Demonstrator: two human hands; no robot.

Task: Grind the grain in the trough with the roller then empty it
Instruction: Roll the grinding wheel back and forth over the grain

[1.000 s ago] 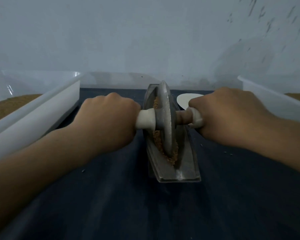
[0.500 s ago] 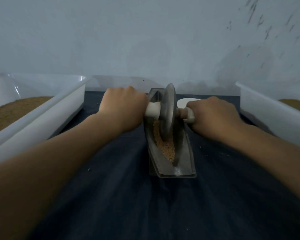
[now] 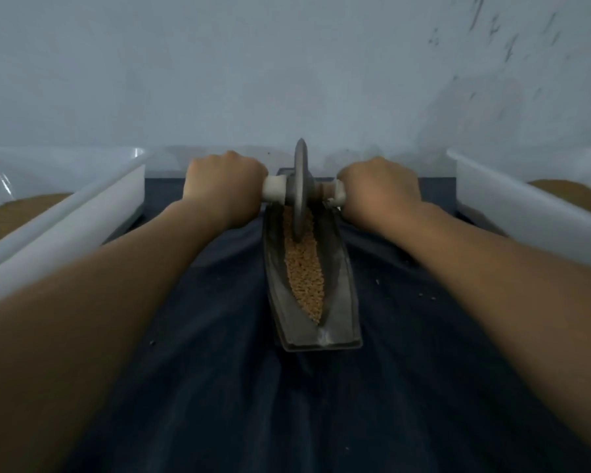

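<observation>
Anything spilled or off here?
Minor spill: a few stray specks lie on the cloth right of the trough, one more on its left. The grain otherwise sits inside the trough. Nothing else stands out.

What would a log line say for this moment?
phase: grinding | left hand: grips roller | right hand: grips roller | roller: far end of trough | grain: in trough

**Q:** Fig. 1, head view: what text, labels, brands or numbers can be read?

**A:** None. The roller (image 3: 300,186), the trough (image 3: 342,268), the left bin (image 3: 82,216) and the right bin (image 3: 492,199) show plain surfaces.

**Q:** And the dark marks at the upper right of the wall (image 3: 287,63)?

**A:** Irregular streaks and specks; they form no letters, digits or signs.
</observation>
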